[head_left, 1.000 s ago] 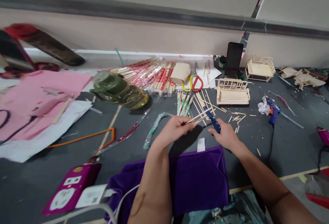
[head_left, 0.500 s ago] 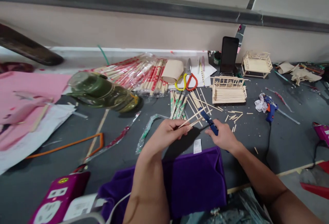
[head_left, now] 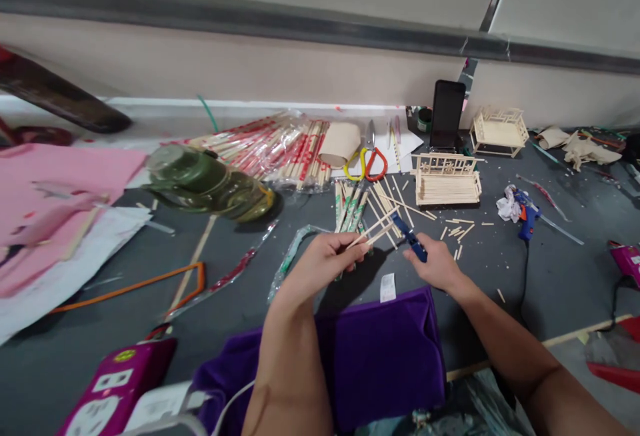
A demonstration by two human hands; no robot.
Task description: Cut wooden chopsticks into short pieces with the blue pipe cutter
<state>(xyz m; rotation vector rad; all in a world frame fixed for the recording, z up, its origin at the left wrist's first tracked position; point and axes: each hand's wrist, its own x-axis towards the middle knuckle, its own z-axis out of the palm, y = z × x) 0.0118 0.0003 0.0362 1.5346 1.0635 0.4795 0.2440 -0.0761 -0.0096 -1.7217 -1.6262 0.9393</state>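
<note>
**Student:** Which surfaces are wood?

**Tutor:** The thin pale wooden sticks (head_left: pixel 373 227) and the small slatted wooden model seat (head_left: pixel 447 189), both matt.

**Student:** And metal?

**Tutor:** The scissors with yellow and red loop handles (head_left: pixel 371 135): smooth metal blades, plastic handles.

**Student:** Which appear glossy?

**Tutor:** The crinkled clear plastic wrapping (head_left: pixel 280 146), the translucent green bottle (head_left: pixel 200 179) and, more softly, the magenta plastic power strip (head_left: pixel 120 376). The squeeze tool (head_left: pixel 411 239) is smooth and blue, its material uncertain.

**Student:** The remainder?

**Tutor:** Matt purple cloth (head_left: pixel 380 356); matt dark-grey bench (head_left: pixel 225 306).
</note>
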